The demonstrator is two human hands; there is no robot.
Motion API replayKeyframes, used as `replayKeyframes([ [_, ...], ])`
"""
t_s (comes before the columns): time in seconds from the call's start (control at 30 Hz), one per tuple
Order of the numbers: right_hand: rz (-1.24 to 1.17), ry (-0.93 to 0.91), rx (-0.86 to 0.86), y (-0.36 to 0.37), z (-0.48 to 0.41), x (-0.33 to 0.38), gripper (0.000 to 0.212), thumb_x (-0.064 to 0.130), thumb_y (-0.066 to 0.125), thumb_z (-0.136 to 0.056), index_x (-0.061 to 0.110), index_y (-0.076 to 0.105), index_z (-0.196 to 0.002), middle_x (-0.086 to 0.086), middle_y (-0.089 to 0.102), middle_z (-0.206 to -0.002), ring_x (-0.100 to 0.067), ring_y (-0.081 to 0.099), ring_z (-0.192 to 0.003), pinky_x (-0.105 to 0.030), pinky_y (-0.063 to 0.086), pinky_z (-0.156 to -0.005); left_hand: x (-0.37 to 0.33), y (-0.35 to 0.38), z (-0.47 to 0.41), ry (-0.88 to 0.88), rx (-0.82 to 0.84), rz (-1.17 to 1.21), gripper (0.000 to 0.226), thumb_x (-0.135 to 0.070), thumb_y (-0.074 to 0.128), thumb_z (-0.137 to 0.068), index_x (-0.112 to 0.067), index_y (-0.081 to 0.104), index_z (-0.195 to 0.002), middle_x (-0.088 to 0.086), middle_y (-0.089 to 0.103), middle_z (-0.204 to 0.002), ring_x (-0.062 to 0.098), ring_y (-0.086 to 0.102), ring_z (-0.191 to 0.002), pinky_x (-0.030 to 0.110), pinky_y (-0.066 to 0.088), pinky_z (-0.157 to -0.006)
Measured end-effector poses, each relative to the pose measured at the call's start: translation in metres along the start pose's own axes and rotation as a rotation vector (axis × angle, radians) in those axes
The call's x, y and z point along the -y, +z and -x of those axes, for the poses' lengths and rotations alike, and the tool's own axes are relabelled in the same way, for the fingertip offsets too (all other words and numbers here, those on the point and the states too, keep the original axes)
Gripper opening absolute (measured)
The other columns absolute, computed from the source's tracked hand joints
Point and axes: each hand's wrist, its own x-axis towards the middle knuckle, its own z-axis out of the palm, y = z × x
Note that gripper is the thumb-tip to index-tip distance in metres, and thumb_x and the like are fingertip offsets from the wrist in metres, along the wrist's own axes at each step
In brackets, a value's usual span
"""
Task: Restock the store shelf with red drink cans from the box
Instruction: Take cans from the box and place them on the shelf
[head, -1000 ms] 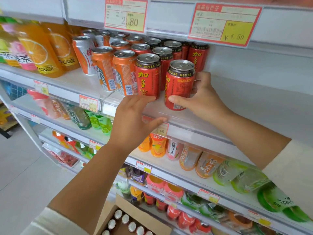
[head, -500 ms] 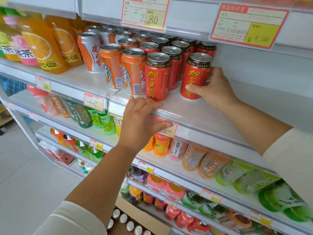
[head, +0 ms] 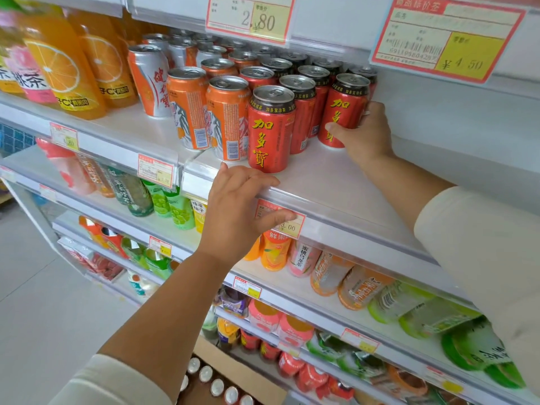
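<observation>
Red drink cans with yellow characters stand in rows on the white shelf [head: 327, 182]. My right hand [head: 361, 135] grips one red can [head: 343, 109] standing upright on the shelf at the right end of the rows. Another red can [head: 270, 130] stands at the front of the neighbouring row. My left hand [head: 236, 211] rests on the shelf's front rail, fingers over the edge just before that front can, thumb against a price label. The cardboard box [head: 233, 372] sits on the floor at the bottom, with several can tops showing inside.
Orange cans [head: 228, 118] and orange juice bottles [head: 64, 68] fill the shelf's left part. White shelf surface lies bare to the right of the red cans. Price tags [head: 447, 39] hang from the shelf above. Lower shelves hold lying bottles and pouches.
My right hand has carried the red can from the shelf's front edge back and to the right, setting it among the rows. My left hand dropped from the front can onto the rail.
</observation>
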Motion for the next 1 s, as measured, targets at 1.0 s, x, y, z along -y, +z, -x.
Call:
replayKeyframes([
  [1.0,0.144,0.134,1.164,0.191,0.452,-0.163,0.037,0.014,0.061,-0.09,0.046,0.05,-0.106,0.014,0.055,-0.112,0.002,0.058,-0.098,-0.011,0.043,-0.08,0.113,-0.04,0.474,-1.495,0.503,0.038,0.035,-0.021,0.062,-0.093,-0.02,0.06,-0.128,0.003,0.059,-0.126,0.024,0.057,-0.117,0.034,0.046,-0.094],
])
